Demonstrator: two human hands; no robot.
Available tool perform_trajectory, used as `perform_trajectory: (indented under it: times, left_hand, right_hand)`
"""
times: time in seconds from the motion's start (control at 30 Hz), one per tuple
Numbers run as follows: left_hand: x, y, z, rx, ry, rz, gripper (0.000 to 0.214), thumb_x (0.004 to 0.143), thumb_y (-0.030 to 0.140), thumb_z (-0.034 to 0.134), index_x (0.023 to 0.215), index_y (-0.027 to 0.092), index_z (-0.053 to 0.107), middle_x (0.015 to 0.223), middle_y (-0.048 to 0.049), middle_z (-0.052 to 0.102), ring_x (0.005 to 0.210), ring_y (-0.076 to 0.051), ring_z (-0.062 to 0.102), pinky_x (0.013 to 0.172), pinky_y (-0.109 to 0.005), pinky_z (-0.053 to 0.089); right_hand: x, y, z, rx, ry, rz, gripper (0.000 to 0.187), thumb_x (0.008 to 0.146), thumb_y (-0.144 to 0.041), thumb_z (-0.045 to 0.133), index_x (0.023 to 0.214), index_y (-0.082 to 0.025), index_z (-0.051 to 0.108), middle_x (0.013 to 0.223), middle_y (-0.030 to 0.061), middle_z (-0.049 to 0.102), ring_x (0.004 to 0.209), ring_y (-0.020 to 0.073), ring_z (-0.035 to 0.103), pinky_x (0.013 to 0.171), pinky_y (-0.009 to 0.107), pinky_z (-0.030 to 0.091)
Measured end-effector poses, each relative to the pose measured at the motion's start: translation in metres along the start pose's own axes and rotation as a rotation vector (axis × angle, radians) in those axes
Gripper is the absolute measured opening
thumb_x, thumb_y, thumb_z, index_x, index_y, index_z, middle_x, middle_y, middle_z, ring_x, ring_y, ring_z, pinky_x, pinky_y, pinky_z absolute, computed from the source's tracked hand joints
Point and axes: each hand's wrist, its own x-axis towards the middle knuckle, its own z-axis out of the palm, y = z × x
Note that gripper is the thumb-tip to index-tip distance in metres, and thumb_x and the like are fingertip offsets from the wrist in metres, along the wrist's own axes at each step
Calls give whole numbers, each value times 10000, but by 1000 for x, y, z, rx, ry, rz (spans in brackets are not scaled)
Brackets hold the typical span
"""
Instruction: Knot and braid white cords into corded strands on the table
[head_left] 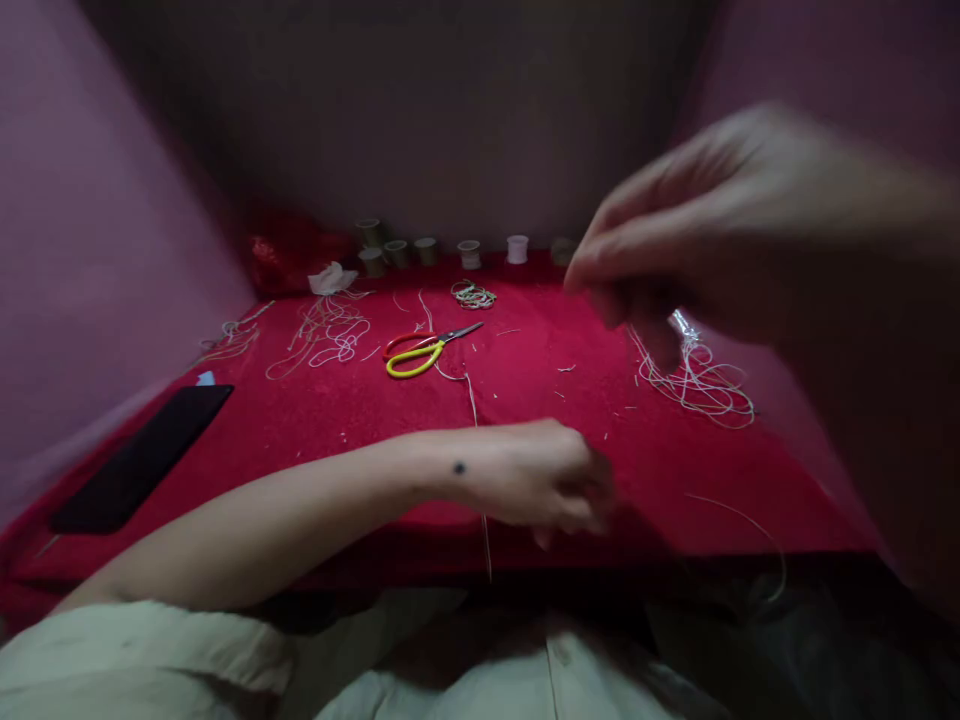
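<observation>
My left hand (536,480) lies low at the near edge of the red cloth (525,400), fingers curled together as in a pinch; what they hold is blurred. A thin pale cord (474,405) runs across the cloth and passes under this hand. My right hand (720,230) is raised close to the camera at the right, fingertips pressed together in a pinch, smeared by motion. Below it lies a loose tangle of white cord (694,380).
Yellow-and-orange scissors (420,350) lie mid-cloth. Several small spools (427,250) line the back edge, with a small cord coil (472,294). More cord tangles (330,335) lie at the left. A black phone (142,455) rests at the near left. Purple walls close in on both sides.
</observation>
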Motion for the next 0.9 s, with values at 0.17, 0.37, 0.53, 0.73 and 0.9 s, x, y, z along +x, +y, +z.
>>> perform_trajectory:
  times: [0.17, 0.37, 0.53, 0.73, 0.9]
  left_hand:
    - [-49, -64, -43, -376, 726, -397, 80, 790, 189, 541, 735, 140, 572, 524, -19, 603, 341, -100, 521, 279, -158, 286]
    - [-53, -96, -50, -720, 789, -431, 71, 770, 132, 552, 783, 83, 602, 497, -63, 620, 305, -115, 508, 246, -166, 281]
    - [-39, -104, -47, -937, 754, -345, 105, 770, 69, 501, 793, 48, 602, 527, -90, 634, 331, -134, 544, 252, -171, 327]
    - [-39, -104, -49, -1040, 716, -356, 180, 800, 34, 426, 788, 27, 606, 514, -89, 622, 316, -130, 532, 227, -166, 322]
    - [-40, -105, -51, -1070, 663, -352, 185, 800, 36, 427, 790, 35, 612, 527, -94, 631, 311, -126, 528, 222, -161, 328]
  right_hand:
    - [31, 49, 54, -59, -258, 254, 250, 759, -135, 570, 511, -141, 544, 407, 19, 539, 288, 99, 478, 277, 189, 335]
    - [62, 86, 89, 49, -358, 394, 235, 729, -90, 510, 505, -155, 535, 412, -1, 522, 287, 95, 433, 299, 227, 387]
    - [74, 90, 101, -20, -395, 463, 221, 719, -101, 505, 505, -149, 534, 400, 8, 525, 287, 106, 444, 306, 226, 388]
    - [79, 96, 106, 8, -424, 453, 241, 722, -117, 506, 484, -152, 525, 388, 13, 517, 292, 111, 456, 296, 217, 356]
    - [85, 93, 107, -65, -431, 476, 258, 716, -134, 516, 459, -148, 531, 359, 16, 505, 273, 108, 441, 276, 214, 329]
